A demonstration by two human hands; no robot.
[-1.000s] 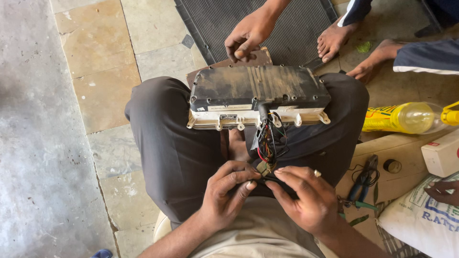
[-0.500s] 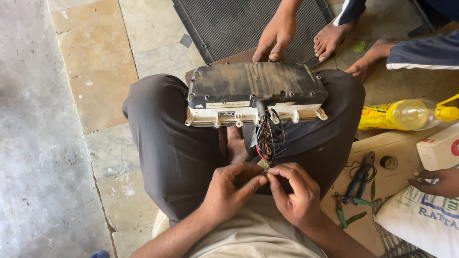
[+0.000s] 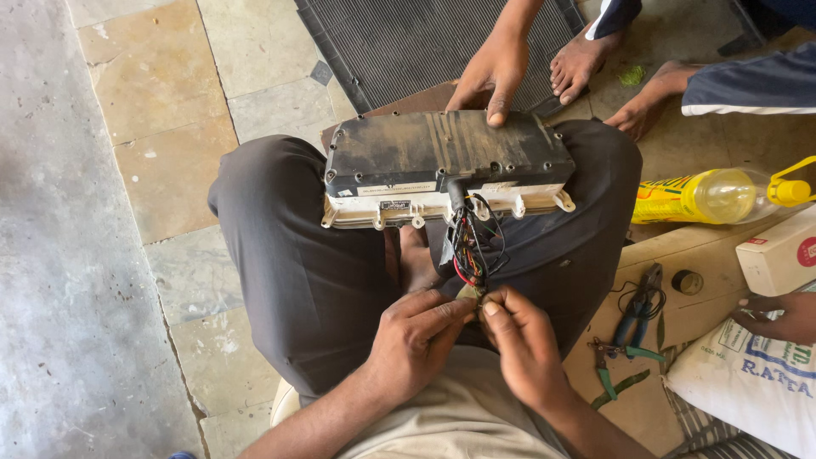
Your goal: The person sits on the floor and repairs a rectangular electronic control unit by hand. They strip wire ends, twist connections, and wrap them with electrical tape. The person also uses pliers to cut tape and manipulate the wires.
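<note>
**A:** Start at the hands — what are they doing?

**B:** The left hand and the right hand meet at the middle of the lap. Both are pinched narrow, thumb against fingertips, on the free end of the wire bundle. A small pale piece sits between the two pinches; I cannot tell whether it is a connector or a scrap of tape.

**A:** And where does the bundle lead?

**B:** Toward twelve o'clock from the hands. Red, black and other coloured wires climb to a black sheath that enters the instrument panel unit, which lies across both knees — dusty dark back upward, cream front edge facing the person.

**A:** How far along does the work look?

**B:** I judge it mid-way. The unit is out and resting on the lap, its wires loose and exposed; the ends are under the fingers, so the wiring looks unfinished. The back cover looks closed, with screws showing round its rim.

**A:** Anything else around?

**B:** At twelve o'clock another person's hand presses on the unit's far edge, above a ribbed dark mat. At three o'clock lie pliers on a cardboard sheet, with a yellow bottle beyond and a white box — a third hand rests just below that box.
</note>
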